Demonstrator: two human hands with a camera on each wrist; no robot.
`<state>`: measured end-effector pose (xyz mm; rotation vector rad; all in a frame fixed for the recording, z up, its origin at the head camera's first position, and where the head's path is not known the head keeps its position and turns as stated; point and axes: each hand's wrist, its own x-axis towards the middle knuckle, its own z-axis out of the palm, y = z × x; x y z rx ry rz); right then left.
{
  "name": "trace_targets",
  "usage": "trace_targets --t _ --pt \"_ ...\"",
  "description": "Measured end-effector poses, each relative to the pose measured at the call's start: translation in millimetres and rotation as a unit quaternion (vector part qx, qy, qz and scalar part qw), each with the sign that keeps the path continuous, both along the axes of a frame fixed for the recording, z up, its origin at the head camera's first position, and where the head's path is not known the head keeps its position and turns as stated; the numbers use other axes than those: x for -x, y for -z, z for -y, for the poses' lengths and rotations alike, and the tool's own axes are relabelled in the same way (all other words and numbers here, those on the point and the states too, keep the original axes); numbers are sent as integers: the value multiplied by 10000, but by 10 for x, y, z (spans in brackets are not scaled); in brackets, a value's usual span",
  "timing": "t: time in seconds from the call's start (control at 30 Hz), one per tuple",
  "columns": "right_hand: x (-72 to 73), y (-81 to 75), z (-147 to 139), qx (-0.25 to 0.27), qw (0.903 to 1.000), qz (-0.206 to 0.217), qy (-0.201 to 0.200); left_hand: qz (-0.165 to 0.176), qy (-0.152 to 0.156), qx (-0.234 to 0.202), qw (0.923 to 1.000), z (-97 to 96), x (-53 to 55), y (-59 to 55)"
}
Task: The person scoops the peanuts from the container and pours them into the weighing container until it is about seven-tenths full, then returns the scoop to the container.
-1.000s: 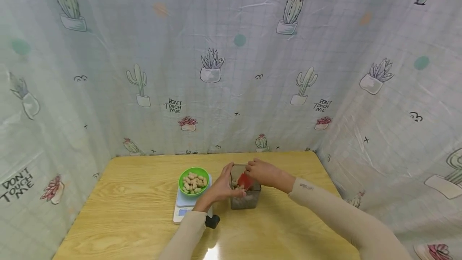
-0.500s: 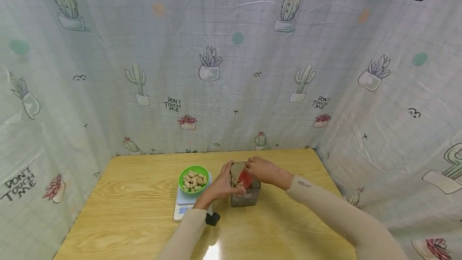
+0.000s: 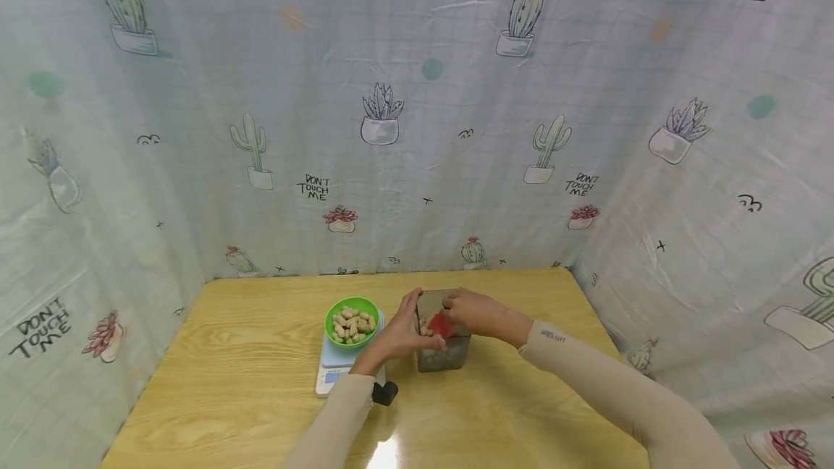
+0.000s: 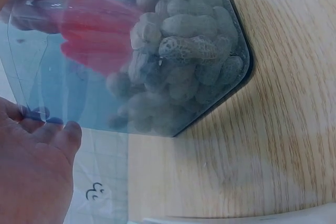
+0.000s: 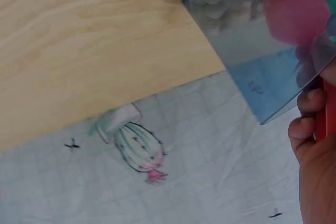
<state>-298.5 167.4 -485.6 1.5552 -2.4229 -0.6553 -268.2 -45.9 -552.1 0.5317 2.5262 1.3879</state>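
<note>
My left hand (image 3: 399, 335) holds the near left side of a smoky see-through container (image 3: 449, 360), thumb across the front and fingers at the far rim. Unshelled peanuts (image 4: 189, 48) fill its lower part, seen through the wall in the left wrist view. Over the right rim, my right hand (image 3: 478, 312) grips the red handle of a scoop (image 3: 441, 325). The scoop's blade (image 4: 97, 30) points down inside the container, its tip at the peanuts. The right fingers curl round the handle in the right wrist view.
Left of the container, a green bowl (image 3: 329, 313) of peanuts (image 3: 354, 324) stands on a white kitchen scale (image 3: 329, 386). All rest on a wooden table (image 3: 247, 368). A cactus-print curtain (image 3: 417, 165) hangs behind the table and at both sides.
The scoop's blade lifts and tilts slightly, then sits lower among the peanuts now. The left hand keeps its hold on the container; bowl and scale stay put.
</note>
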Motion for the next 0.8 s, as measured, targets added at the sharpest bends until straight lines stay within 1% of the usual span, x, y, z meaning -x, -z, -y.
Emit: trace_targets --t 0.13,0.23,0.37,0.53,0.67,0.73,0.8 --pt "-22 13 -54 515 9973 496 -168 -62 14 -14 10000 0 0 6" --pt "-7 36 -16 656 9952 696 -211 -18 25 -23 10000 -2 -2 -3" --pt "28 50 65 779 9921 958 -240 -43 13 -65 10000 6 -4 -14" --pt "31 44 -3 1118 9812 1561 -187 -75 42 -53 9999 7 -12 -7" --pt "30 34 -74 1517 9740 1675 -157 -27 -26 -74 10000 26 -5 -7" --pt "26 24 -109 1727 9705 1685 -34 1 -43 -62 10000 30 2 -1" --pt "22 21 -141 1944 9646 1777 130 37 -53 -68 10000 32 7 1"
